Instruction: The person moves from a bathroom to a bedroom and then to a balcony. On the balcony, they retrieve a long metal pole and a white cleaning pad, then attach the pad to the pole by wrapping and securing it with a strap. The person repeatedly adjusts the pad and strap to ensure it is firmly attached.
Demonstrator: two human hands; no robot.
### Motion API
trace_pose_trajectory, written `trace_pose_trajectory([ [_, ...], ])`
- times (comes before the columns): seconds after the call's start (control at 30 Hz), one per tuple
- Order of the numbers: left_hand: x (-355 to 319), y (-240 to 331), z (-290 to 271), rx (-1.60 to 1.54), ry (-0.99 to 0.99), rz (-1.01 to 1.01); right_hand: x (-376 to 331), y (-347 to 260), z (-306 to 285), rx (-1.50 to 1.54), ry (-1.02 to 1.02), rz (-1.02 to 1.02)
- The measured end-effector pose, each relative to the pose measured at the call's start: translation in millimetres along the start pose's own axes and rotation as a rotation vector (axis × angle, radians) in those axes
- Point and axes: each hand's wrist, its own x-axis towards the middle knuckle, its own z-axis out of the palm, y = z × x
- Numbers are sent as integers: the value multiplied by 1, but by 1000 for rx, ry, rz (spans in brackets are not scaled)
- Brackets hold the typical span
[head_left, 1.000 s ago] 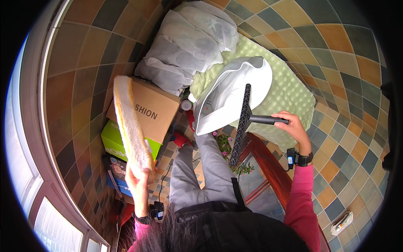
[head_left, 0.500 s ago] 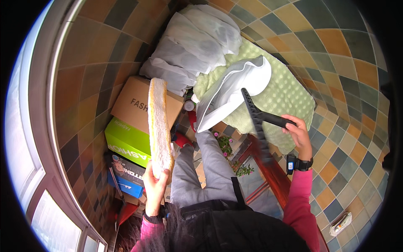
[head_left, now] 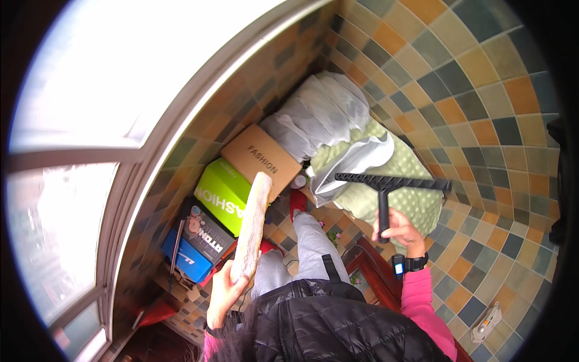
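My left hand (head_left: 224, 291) is closed on the lower end of a long, fluffy white washer sleeve (head_left: 253, 223), which stands nearly upright in front of the stacked boxes. In the earlier frame its yellowish edge shows. On the right, my right hand (head_left: 400, 230) grips the handle of a black T-shaped window-washer bar (head_left: 384, 202). Its crossbar is bare, ribbed with openings, and lies almost level above the hand. The sleeve and the bar are well apart. Behind the bar lies a white sheet-like bag (head_left: 362, 158) on a pale green dotted cover (head_left: 416, 208).
To the left stand stacked boxes: a brown carton (head_left: 256, 154), a green box (head_left: 220, 190), a dark box (head_left: 205, 226) and a blue one (head_left: 186, 256). A bright window (head_left: 60, 223) fills the far left. A dark red wooden frame (head_left: 371, 271) and pink flowers are beside my legs.
The view has swung toward the window. The T-bar has turned in my right hand: its handle now points up and its crossbar lies nearly level. My left hand still holds the sleeve, now tilted.
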Motion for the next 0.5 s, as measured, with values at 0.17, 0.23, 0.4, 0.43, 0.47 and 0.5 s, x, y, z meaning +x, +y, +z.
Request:
trace_pose_trajectory([
  [0.17, -107, -70, -31, -302, 121, 43, 34, 22, 121, -336, -379, 113],
  [0.23, -157, -112, -39, -479, 189, 157, 36, 24, 176, -522, -530, 231],
  [0.4, -249, -221, -49, -489, 248, 256, 34, 87, 342, -682, -822, 277],
  [0.43, -260, -238, -45, -559, 321, 216, 30, 106, 373, -716, -828, 274],
  [0.47, -267, -253, -42, -784, 370, 125, 32, 129, 406, -810, -874, 229],
  [0.5, -273, -267, -38, -987, 410, 30, 30, 148, 431, -889, -934, 116],
])
